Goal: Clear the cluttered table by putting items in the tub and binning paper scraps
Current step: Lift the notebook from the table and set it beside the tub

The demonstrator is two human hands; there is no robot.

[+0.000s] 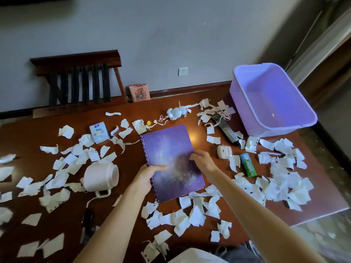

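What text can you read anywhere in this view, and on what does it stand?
Nothing reads clearly.
Purple notebook: gold handwritten script, too blurred.
Green pack: white lettering, too small.
Blue tissue pack: logo blurred.
Reddish packet by the wall: print too small.
Dark tube: print unreadable.

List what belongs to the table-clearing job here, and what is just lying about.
Job: notebook, in left hand and right hand; tub; paper scraps; mug; tissue pack; gum pack; earbud case; plush keychain; tube.
Lying about: chair; wall socket; packet by the wall.
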